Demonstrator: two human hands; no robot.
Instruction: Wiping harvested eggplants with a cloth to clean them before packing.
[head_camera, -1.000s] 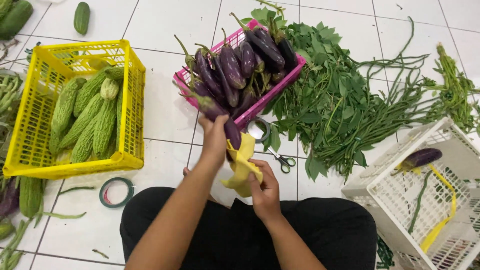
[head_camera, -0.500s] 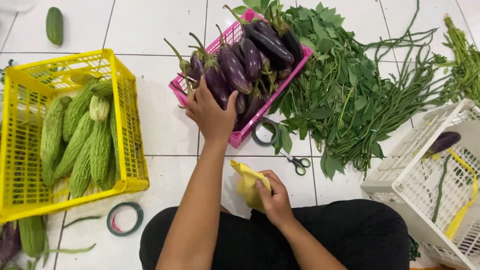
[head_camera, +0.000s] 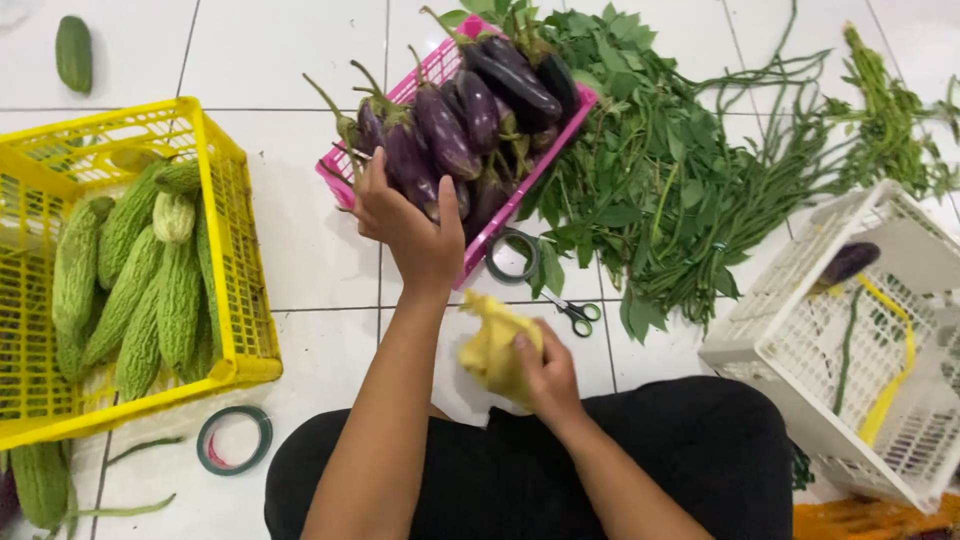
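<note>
An eggplant (head_camera: 415, 170) lies at the near end of the pink basket (head_camera: 470, 255) on the tiled floor (head_camera: 280, 50), with the left hand (head_camera: 405, 225) curled over it. The right hand (head_camera: 545, 375) grips a crumpled yellow cloth (head_camera: 490, 345) above the lap. Scissors (head_camera: 575, 312) and a tape roll (head_camera: 512, 257) lie just beside the basket, leafy greens (head_camera: 660, 190) beyond.

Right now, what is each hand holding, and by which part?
The right hand grips a crumpled yellow cloth by its near end. The left hand rests on an eggplant in the pink basket; a closed grip cannot be told.
</note>
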